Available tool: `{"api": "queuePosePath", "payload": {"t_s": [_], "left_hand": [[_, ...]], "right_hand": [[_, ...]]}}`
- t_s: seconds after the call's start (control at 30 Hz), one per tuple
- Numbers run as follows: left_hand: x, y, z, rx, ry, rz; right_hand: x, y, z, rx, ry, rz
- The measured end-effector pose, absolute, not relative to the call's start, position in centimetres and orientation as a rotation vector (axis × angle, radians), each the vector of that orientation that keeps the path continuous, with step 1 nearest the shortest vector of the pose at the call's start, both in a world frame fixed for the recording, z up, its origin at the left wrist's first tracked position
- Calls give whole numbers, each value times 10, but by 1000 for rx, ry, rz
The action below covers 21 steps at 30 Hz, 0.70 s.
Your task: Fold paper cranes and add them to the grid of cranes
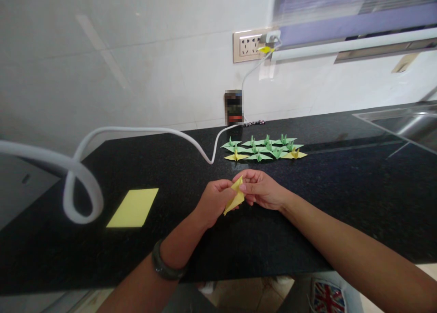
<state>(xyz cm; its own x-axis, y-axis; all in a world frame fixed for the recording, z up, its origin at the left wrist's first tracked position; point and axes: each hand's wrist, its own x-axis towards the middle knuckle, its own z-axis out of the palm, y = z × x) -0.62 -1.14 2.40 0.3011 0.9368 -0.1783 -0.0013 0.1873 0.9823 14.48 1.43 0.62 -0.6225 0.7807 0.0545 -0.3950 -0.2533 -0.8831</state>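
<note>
Both hands hold one piece of folded yellow paper [235, 199] above the dark counter. My left hand [216, 199] pinches its left side, thumb on the near face. My right hand [261, 189] grips the upper right edge between thumb and fingers. The paper is a narrow, pointed shape, slanting from lower left to upper right; some folds are hidden by the fingers. Just beyond my hands stand several green paper cranes [259, 157] in close rows, with a yellow paper crane [236, 155] and another yellow crane [295, 153] at the front ends.
A stack or sheet of yellow square paper [134, 208] lies on the counter [191, 249] at left. A white cable [164, 130] loops across the left side. A phone-like device [233, 107] leans on the wall below a socket [250, 45]. A metal sink [409, 122] is at far right.
</note>
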Motion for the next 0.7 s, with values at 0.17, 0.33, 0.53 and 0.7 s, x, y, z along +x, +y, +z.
{"api": "queuePosePath", "payload": {"t_s": [0.17,0.33,0.53,0.7], "left_hand": [[-7,-12,24,1250,1037,865],[-7,-13,27,1265,1009,860],[-6,-13,29,1293,1005,878],[-7,-11,27,1353,1054,897]], "right_hand": [[145,16,7,-514,-1205,1929],[146,16,8,-515,-1192,1900],[145,15,8,-560,-1210,1855],[145,16,6,-650,-1244,1781]]}}
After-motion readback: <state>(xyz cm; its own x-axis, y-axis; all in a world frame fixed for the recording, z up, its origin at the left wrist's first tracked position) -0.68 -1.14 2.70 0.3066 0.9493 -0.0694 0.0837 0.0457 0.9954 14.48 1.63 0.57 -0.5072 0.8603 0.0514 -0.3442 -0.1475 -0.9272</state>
